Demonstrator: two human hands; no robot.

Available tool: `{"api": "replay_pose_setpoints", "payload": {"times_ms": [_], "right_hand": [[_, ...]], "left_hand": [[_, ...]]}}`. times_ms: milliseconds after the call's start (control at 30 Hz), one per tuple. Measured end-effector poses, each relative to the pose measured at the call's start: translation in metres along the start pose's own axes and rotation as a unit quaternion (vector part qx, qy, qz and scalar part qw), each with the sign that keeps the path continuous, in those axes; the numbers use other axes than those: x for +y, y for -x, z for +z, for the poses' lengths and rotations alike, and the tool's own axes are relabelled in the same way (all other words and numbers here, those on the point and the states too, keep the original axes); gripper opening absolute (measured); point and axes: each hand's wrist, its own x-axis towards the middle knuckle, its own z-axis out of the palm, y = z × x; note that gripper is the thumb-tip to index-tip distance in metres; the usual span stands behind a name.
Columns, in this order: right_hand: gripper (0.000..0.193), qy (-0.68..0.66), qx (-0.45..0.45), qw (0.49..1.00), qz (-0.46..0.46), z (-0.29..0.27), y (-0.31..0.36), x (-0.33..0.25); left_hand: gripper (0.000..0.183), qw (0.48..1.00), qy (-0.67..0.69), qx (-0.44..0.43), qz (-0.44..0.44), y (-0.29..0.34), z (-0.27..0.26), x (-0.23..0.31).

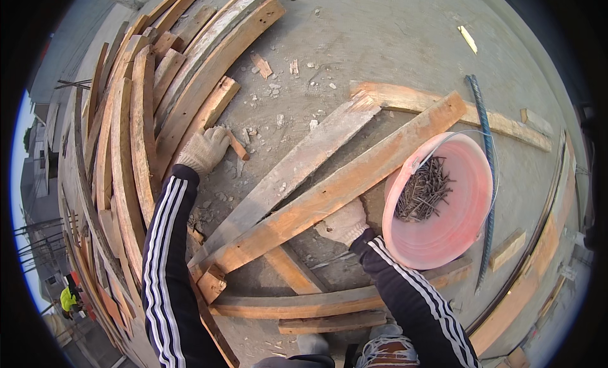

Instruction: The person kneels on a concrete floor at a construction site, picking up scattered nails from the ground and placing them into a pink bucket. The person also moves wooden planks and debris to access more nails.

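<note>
My left hand, in a pale knitted work glove, is closed at the edge of a lumber stack, beside the end of a short plank. A short reddish-brown piece of wood sticks out from its curled fingers. My right hand, gloved alike, is against the near side of a long wooden plank; its fingers are partly hidden beneath. This plank slants over a greyer board. Close to my right hand, a pink bucket with a wire handle leans over, with many nails inside.
Stacked lumber fills the left side. Another board lies beyond the bucket, near a dark ribbed bar. Planks lie before my feet, with wood chips and rubble across the concrete floor. A person in a yellow top is far left.
</note>
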Motion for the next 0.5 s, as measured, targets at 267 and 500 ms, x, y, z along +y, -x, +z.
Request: {"api": "replay_pose_setpoints", "payload": {"times_ms": [267, 500], "right_hand": [[0.047, -0.027, 0.003, 1.0, -0.016, -0.011, -0.004, -0.001], [0.054, -0.037, -0.084, 0.996, 0.021, -0.016, -0.007, -0.002]], "left_hand": [[0.024, 0.977, 0.116, -0.099, -0.15, -0.014, -0.018, 0.007], [0.026, 0.993, 0.017, -0.038, -0.113, -0.013, -0.031, 0.012]]}}
